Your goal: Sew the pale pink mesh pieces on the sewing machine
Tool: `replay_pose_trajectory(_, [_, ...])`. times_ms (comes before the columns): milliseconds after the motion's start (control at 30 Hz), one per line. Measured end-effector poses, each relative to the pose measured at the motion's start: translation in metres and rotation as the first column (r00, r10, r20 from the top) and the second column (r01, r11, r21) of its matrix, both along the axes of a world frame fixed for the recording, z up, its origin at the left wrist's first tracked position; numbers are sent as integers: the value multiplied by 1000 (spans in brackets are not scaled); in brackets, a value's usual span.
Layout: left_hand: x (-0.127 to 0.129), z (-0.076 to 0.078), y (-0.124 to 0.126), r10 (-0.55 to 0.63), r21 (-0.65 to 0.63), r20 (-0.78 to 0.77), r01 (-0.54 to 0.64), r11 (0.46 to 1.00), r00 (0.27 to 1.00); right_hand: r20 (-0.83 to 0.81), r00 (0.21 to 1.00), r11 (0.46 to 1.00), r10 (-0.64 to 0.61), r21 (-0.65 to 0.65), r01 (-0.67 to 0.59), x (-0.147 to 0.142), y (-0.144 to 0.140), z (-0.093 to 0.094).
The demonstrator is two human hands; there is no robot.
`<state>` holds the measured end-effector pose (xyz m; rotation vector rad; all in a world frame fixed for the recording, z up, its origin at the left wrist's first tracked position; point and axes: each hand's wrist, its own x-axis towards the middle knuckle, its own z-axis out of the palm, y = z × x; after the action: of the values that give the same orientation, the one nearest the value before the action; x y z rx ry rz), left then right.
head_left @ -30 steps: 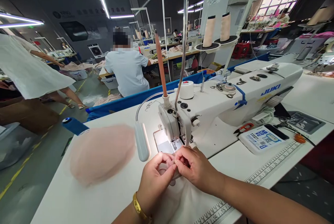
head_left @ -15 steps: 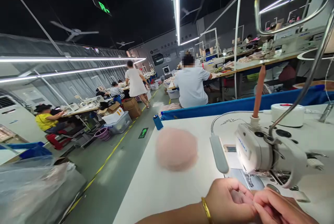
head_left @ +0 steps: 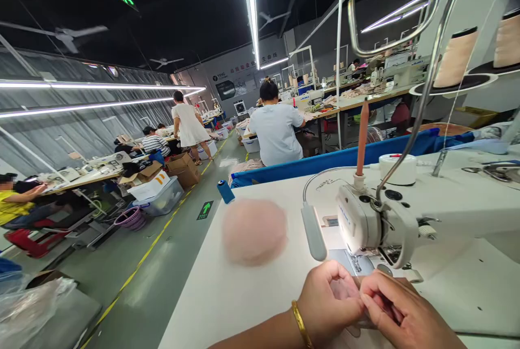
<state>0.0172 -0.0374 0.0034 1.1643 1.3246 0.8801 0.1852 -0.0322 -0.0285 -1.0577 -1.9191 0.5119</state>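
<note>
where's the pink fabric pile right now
In the head view the pink fabric pile lies on the white table, left of the sewing machine and just beyond the left hand.

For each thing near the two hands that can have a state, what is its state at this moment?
Left hand: fingers pinched on the small pale pink fabric piece.
Right hand: fingers pinched on the same piece.
Round pink fabric stack: lying flat on the white table, untouched.
White sewing machine: presser foot state too small to tell.
Beige thread cone: upright on its stand.
</note>
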Motion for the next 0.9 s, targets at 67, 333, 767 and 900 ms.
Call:
replay_pose_trajectory(67, [0,2,1,-39,-32,32,40,999,999,16,1000,1000,24,-18,-24,1,0,7])
replay_pose_trajectory(333, [-1,11,7,-112,-53,71,116,992,991,43,997,982,58,-182,-49,10,7,31])
replay_pose_trajectory(767, [-3,21,11,-154,-66,59,158,985,986,-82,995,943,49,-324,-73,9,10,36])
replay_pose_trajectory(900, [-2,17,9,-179,14,-67,180,983,982,-40,999,958,25,-284,-35,9,10,33])
